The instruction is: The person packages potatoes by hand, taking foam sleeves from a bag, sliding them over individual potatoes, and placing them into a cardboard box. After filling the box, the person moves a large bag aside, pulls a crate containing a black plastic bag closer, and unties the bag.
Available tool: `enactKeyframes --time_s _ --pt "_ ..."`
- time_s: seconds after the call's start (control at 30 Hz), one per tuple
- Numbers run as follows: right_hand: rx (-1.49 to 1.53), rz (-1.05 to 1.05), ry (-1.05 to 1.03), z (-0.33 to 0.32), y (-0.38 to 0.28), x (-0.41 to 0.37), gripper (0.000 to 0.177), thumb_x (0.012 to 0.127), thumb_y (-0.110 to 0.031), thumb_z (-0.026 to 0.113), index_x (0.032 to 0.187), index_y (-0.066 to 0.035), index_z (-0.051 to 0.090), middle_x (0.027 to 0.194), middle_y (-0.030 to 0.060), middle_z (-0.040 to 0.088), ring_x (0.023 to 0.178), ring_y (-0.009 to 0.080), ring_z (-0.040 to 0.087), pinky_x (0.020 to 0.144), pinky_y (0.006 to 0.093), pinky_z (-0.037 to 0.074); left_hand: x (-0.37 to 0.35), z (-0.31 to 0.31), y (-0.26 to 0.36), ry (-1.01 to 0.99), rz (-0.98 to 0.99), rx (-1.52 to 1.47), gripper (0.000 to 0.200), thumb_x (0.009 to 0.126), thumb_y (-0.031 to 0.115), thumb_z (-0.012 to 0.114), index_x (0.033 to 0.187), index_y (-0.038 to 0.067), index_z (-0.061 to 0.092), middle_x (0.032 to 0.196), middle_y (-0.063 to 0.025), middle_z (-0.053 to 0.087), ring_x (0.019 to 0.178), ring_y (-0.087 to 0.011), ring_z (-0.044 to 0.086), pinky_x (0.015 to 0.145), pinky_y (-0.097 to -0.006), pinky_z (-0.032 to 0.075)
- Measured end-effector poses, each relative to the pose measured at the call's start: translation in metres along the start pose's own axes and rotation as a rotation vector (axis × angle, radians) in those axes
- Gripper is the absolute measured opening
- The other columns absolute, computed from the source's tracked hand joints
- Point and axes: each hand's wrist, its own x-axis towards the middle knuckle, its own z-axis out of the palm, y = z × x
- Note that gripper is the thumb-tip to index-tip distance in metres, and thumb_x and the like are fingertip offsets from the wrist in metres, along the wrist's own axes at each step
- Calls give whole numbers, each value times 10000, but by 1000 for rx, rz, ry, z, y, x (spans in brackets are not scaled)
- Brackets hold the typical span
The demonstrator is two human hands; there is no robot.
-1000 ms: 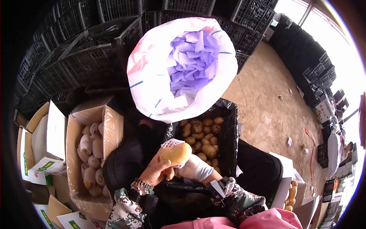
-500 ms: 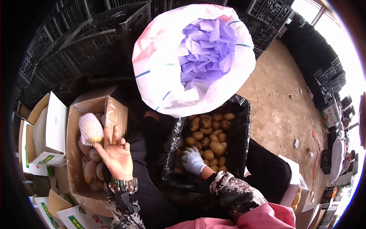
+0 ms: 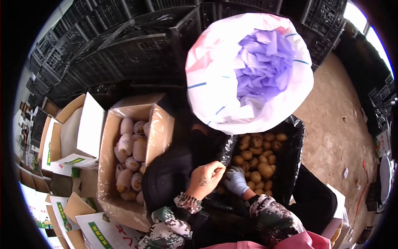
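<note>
My bare left hand [image 3: 206, 179] is closed, its fingers curled at the near left side of the black-lined crate [image 3: 297, 145]. Whatever it may hold is hidden. Close by on its right, my right hand [image 3: 236, 181] in a pale glove reaches down into the crate. Its fingers are bent among the potatoes [image 3: 265, 169], and I cannot make out what lies under them. To the left stands a cardboard box [image 3: 108, 166] lined with clear plastic. Inside it lie several potatoes in foam net sleeves [image 3: 126, 144].
A big white sack [image 3: 211, 89] full of purple foam net sleeves [image 3: 265, 66] stands over the crate's far end. Black plastic crates [image 3: 120, 54] are stacked behind. An open white carton [image 3: 89, 128] and other cartons [image 3: 103, 232] are at the left.
My left hand has moved right, from over the cardboard box to beside my right hand, and its fingers have closed. The sleeved potato at its fingertips was let go into the box. The view has shifted.
</note>
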Motion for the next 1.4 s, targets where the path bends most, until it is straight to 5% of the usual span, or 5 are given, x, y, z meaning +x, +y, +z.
enactKeyframes --time_s 0.17,0.57,0.83,1.03,1.4 --pt "1197 419 -71 -74 -16 -10 201 1000 -174 632 1094 -1 676 962 23 698 888 80 620 800 269 517 -2 7 -3 -111 39 22 335 868 132 726 1176 106 598 1094 -80 679 742 -224 700 695 -363 562" --pt "1528 359 -95 -115 -42 -2 247 1032 -275 627 1066 -34 673 935 -33 673 843 31 577 765 217 485 2 8 20 -35 180 222 204 783 88 786 934 72 649 940 -85 630 765 -301 675 646 -391 544" --pt "93 511 325 -67 148 89 511 954 -416 625 1283 -25 616 1286 239 629 1160 422 597 983 488 483 8 9 22 -62 -162 -58 196 875 28 723 1042 41 622 863 -130 694 733 -274 715 626 -361 553" --pt "566 732 -97 -27 191 77 637 932 -501 607 1384 -55 561 1420 203 567 1278 414 542 1064 491 449 15 -2 10 -179 -11 153 306 881 9 709 1156 30 575 880 -150 696 728 -261 698 650 -353 546" --pt "-671 197 66 56 285 172 253 951 -220 596 1149 -184 750 1186 66 727 1044 266 702 709 505 557 20 9 20 -209 -168 221 168 792 -25 747 897 17 624 934 -101 630 785 -259 668 666 -356 534"
